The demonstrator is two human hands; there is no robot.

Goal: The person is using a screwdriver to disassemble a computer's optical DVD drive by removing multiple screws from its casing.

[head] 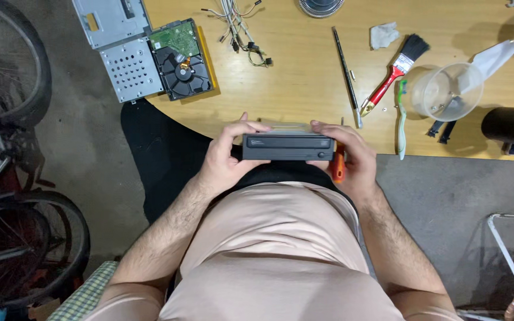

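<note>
I hold a black optical disc drive [288, 146] by its two ends, its dark front panel facing me, just in front of the wooden table's [304, 83] near edge. My left hand [226, 156] grips the left end, thumb on top. My right hand [352, 156] grips the right end and also pins an orange-handled tool [338, 168] against its palm; only the handle shows. The drive's metal top is mostly hidden from view.
On the table lie an opened hard drive [182, 59] beside perforated metal plates [129, 70], a wire bundle [242, 30], a long thin rod [347, 74], a red-handled paintbrush [395, 72], a green toothbrush [401, 119], a clear plastic cup [446, 92] and a black cylinder [511, 126]. Bicycle wheels [13, 196] stand at left.
</note>
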